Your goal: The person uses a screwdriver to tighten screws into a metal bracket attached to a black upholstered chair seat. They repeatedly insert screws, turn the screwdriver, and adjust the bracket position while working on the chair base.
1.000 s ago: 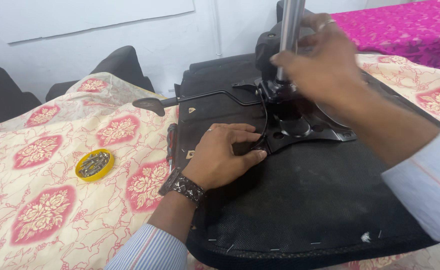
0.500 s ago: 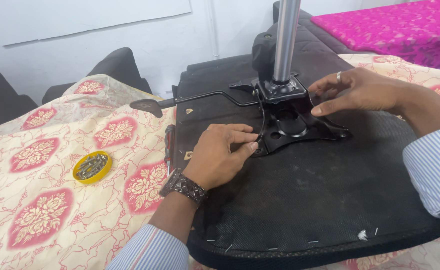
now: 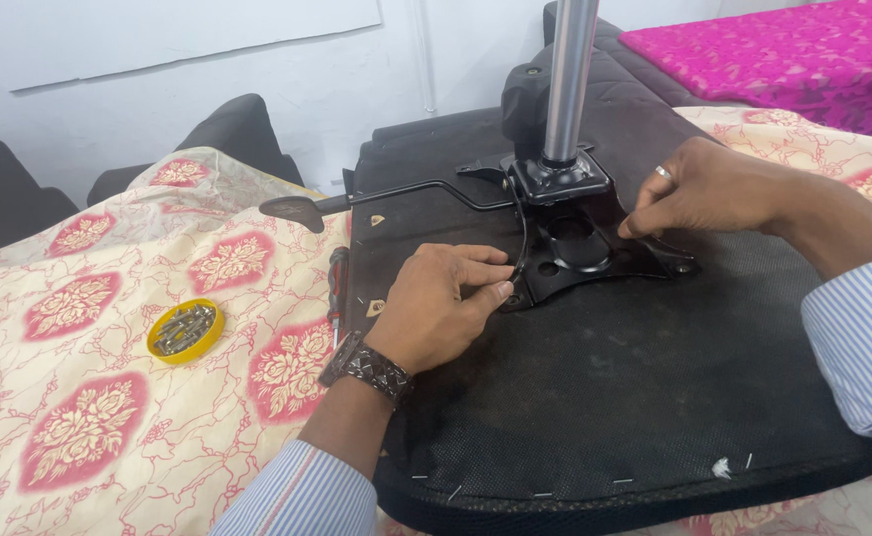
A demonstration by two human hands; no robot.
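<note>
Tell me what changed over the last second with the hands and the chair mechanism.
The right hand let go of the metal column and came down to the right edge of the black mounting plate, fingertips touching it. The left hand stayed at the plate's left corner. The seat base, lever and yellow dish did not move.

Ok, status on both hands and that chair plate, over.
Left hand on plate's front corner. Right hand on its right edge. Plate flat on seat base, nothing blocking.
</note>
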